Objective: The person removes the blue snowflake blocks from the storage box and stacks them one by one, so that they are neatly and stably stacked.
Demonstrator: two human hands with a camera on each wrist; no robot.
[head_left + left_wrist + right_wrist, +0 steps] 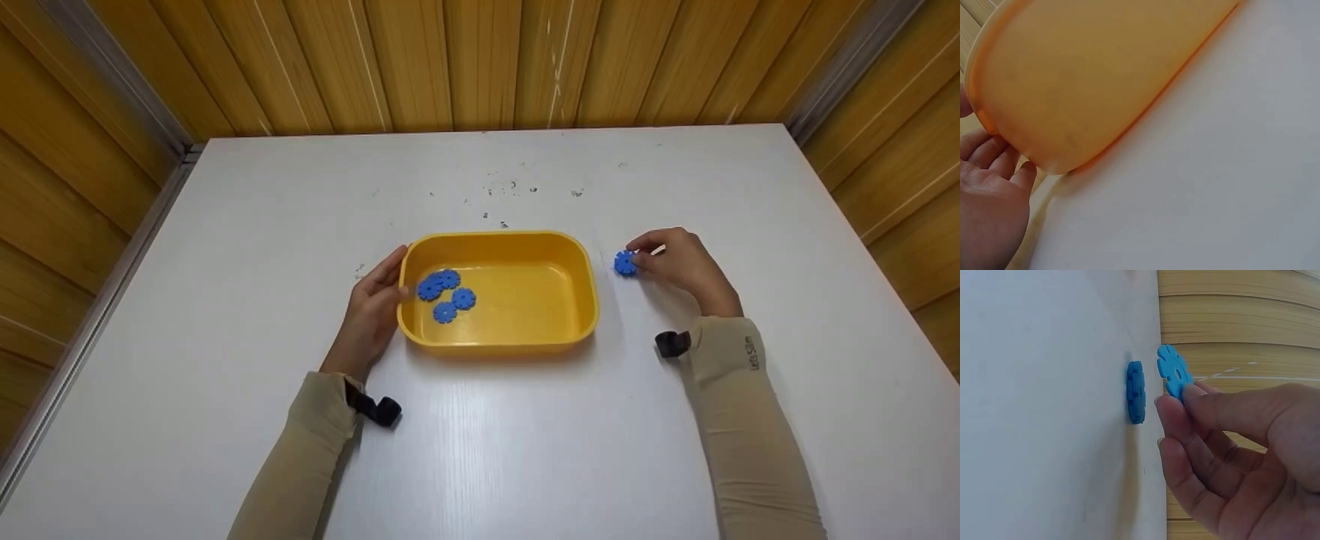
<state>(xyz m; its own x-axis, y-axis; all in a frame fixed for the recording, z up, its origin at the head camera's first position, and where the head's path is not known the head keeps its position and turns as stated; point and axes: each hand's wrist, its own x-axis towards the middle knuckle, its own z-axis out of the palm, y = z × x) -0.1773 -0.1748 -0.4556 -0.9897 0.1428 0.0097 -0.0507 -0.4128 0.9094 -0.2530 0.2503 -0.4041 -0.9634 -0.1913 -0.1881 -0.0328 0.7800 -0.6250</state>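
Observation:
A yellow plastic tub (517, 300) sits on the white table. Along its left end my left hand (373, 306) holds it, thumb over the rim and fingers against the outside wall; the left wrist view shows these fingers (1002, 154) beside the tub's corner. Inside the tub's left part lie several blue notched discs (445, 312). Right of the tub, my right hand (679, 262) pinches a blue notched disc (1168, 363) between thumb and fingertips. Close by, a short stack of blue discs (1136, 394) lies on the table, the held disc apart from it.
The white table (525, 442) has dark scuff marks beyond the tub. Yellow wood-look panels (480, 67) stand behind it and at both sides. Each wrist carries a small black camera, one (386, 411) near the tub's lower left.

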